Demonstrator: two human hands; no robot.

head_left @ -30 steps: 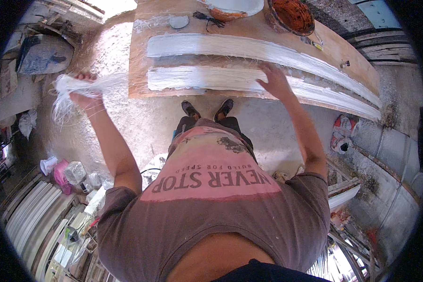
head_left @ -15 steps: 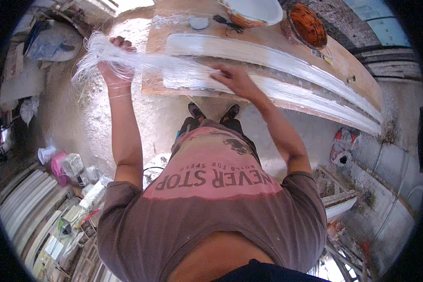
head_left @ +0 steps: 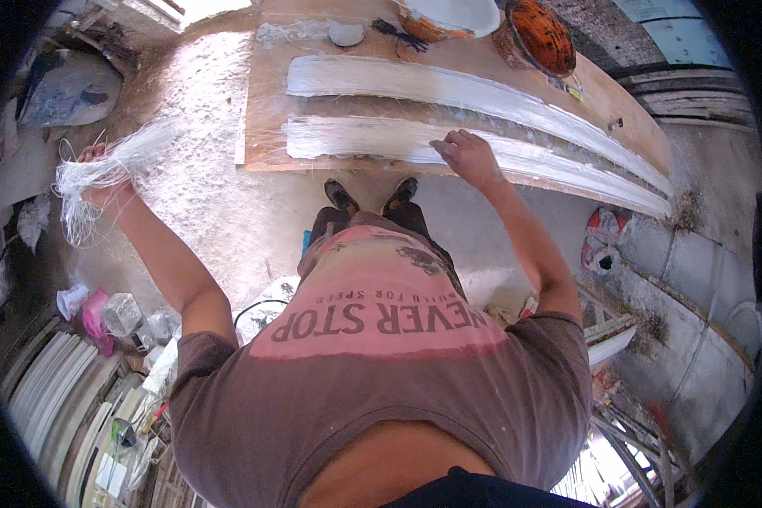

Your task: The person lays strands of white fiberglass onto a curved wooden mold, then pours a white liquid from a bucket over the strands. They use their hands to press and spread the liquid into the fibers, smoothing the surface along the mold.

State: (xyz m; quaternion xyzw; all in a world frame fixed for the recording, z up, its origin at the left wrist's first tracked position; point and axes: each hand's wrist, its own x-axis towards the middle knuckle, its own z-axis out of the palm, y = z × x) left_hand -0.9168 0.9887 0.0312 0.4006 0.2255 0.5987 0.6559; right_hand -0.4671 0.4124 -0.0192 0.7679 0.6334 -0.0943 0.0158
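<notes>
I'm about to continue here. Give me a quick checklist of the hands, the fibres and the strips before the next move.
1. Left hand has a grip on the white fibres: ok, the bundle is in its grasp.
2. Held fibres clear of the table: ok, the bundle is off to the left of its edge.
3. Right hand free of strands: cannot tell; its fingers are bent together above or at the near white strip.
4. Near strip apart from the far white strip: ok, a brown gap shows between them.
5. Bowl and orange-stained bucket off the strips: ok, both sit beyond the far one.
</notes>
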